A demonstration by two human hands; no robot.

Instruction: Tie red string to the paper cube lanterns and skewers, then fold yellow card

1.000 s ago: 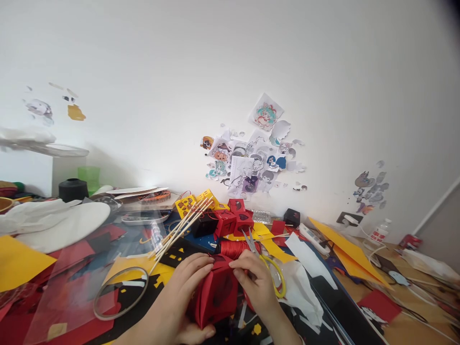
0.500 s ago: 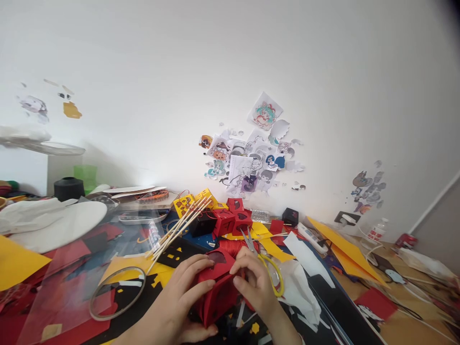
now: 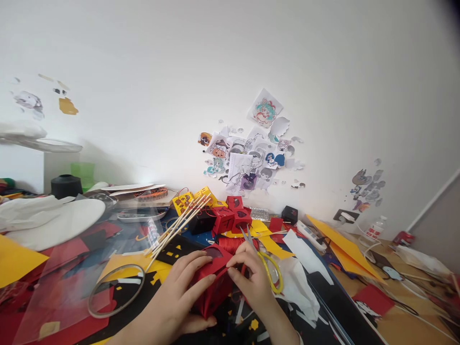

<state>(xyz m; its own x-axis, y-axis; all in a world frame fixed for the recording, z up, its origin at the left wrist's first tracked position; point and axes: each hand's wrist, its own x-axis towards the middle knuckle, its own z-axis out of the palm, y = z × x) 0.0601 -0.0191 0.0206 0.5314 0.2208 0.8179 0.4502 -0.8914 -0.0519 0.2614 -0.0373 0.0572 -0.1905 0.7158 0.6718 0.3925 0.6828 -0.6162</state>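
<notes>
My left hand [image 3: 176, 297] wraps around the left side of a red paper box [image 3: 215, 282] with cut-out windows, thumb under it and fingers across its top. My right hand [image 3: 251, 282] pinches the box's upper right edge. The box is tilted, just above the cluttered table. Yellow-handled scissors [image 3: 264, 261] lie right behind my right hand, next to a spool of red thread [image 3: 232, 243].
Several finished red, yellow and black paper cubes [image 3: 224, 218] stand behind. Wooden skewers [image 3: 178, 225] lie to the left, near a clear tape ring [image 3: 115, 292]. Yellow card [image 3: 341, 247], white paper scraps [image 3: 305, 268], a white plate [image 3: 61, 223] and cables crowd the table. Stickers cover the wall.
The red box has been turned and tipped in my hands, its top flap now pressed lower. The view has shifted slightly up.
</notes>
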